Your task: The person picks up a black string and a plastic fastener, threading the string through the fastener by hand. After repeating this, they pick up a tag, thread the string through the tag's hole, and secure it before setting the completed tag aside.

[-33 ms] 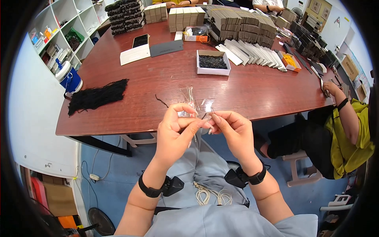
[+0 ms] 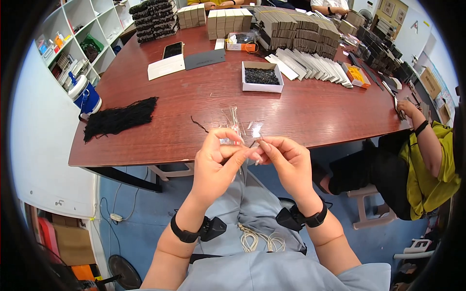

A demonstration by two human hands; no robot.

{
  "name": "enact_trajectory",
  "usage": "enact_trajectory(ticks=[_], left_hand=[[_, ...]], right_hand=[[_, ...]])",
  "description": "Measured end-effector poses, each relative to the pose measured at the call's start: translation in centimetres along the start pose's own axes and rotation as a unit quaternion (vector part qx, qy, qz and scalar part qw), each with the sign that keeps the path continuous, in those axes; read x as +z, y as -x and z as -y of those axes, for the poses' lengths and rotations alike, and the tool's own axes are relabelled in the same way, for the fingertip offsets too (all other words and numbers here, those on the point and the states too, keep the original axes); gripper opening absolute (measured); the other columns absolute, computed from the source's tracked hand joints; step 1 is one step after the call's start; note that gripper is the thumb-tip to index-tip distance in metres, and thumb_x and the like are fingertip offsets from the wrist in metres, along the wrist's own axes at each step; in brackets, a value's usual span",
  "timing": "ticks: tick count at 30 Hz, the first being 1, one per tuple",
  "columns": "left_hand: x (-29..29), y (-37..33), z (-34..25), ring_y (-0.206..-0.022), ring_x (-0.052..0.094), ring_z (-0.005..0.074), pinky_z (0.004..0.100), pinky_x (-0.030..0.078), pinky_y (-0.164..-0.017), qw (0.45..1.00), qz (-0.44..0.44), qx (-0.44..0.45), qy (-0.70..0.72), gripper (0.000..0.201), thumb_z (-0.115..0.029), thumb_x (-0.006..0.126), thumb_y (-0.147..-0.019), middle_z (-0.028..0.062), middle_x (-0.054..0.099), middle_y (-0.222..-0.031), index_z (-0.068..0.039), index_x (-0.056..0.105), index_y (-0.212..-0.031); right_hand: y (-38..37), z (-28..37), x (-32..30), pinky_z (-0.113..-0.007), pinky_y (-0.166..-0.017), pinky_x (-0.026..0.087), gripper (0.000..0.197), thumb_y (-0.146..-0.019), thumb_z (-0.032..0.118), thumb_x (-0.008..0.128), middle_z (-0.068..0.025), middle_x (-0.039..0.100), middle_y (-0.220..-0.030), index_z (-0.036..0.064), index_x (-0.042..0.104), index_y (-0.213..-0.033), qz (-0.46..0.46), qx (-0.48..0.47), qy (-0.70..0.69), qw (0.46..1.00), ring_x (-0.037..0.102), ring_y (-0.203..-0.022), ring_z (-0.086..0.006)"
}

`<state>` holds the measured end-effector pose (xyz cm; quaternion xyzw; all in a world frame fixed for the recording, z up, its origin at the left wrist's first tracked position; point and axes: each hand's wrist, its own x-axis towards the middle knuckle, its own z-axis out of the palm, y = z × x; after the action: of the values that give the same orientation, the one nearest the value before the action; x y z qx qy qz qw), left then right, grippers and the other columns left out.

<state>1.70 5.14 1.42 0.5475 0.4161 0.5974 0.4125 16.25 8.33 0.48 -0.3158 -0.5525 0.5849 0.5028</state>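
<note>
R hand [image 2: 290,157]: my thumb + index pinch thin dark strand [image 2: 252,144], which sits btwn both hands' fingertips. L hand [image 2: 216,165]: thumb pressed to a finger, index curled above; can't tell if L grips strand too. Loose blk strand [image 2: 199,124] just past my L fingers, on table [image 2: 179,106].

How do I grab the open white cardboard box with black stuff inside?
Probably by the left and right walls of the white cardboard box, from the near side of the reddish-brown table. It sits upright, open on top, with thin walls and loose-looking black pieces inside, so keep it level.
</note>
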Motion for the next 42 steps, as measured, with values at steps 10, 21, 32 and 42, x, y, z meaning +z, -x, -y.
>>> enact_trajectory(ticks=[10, 21, 32, 42], left_hand=[[0.4, -0.2, -0.1, -0.066, 0.052, 0.0047, 0.0211, 0.039, -0.074, 1.0, 0.005, 0.002, 0.02, 0.019, -0.004, 0.052, -0.08, 0.0051, 0.061, -0.068, -0.002, 0.036, -0.088], [0.4, 0.2, 0.2, -0.042, 0.038, -0.0011, 0.0124, 0.026, -0.037, 0.997, -0.002, -0.041, 0.071, 0.015, -0.005, 0.053, -0.08, 0.0057, 0.06, -0.067, 0.0, 0.046, -0.092], [-2.5, 3.4, 1.4, -0.035, 0.031, 0.0034, 0.0166, 0.034, -0.041, 0.971, -0.18, 0.021, 0.157, 0.014, -0.006, 0.047, -0.083, 0.011, 0.055, -0.058, -0.004, 0.045, -0.07], [-4.4, 3.5, 2.9, -0.056, 0.04, 0.0047, 0.0171, 0.032, -0.049, 0.934, -0.227, 0.043, 0.273, 0.01, -0.013, 0.048, -0.084, 0.0052, 0.054, -0.081, -0.004, 0.05, -0.079]], right_hand=[[0.4, -0.2, 0.3, -0.023, -0.061, 0.046, 0.015, -0.077, 0.001, 0.052, -0.0092, 0.061, -0.076, -0.0024, 0.057, -0.091, -0.013, -0.135, 0.166, 0.977, 0.058, -0.069, -0.0124], [-0.1, 0.8, -0.1, -0.028, -0.059, 0.046, 0.019, -0.069, -0.004, 0.056, -0.0094, 0.059, -0.075, 0.0018, 0.057, -0.087, 0.055, -0.308, 0.335, 0.889, 0.058, -0.067, -0.0234], [-5.0, 0.5, 2.3, -0.033, -0.056, 0.045, 0.015, -0.07, 0.011, 0.06, -0.0113, 0.057, -0.074, 0.0038, 0.059, -0.083, 0.095, -0.117, 0.371, 0.916, 0.056, -0.063, -0.0241], [-7.9, -4.0, 6.4, -0.032, -0.061, 0.043, 0.009, -0.068, 0.012, 0.061, -0.0088, 0.054, -0.073, 0.0027, 0.06, -0.07, 0.094, -0.196, 0.467, 0.857, 0.054, -0.068, -0.0239]])
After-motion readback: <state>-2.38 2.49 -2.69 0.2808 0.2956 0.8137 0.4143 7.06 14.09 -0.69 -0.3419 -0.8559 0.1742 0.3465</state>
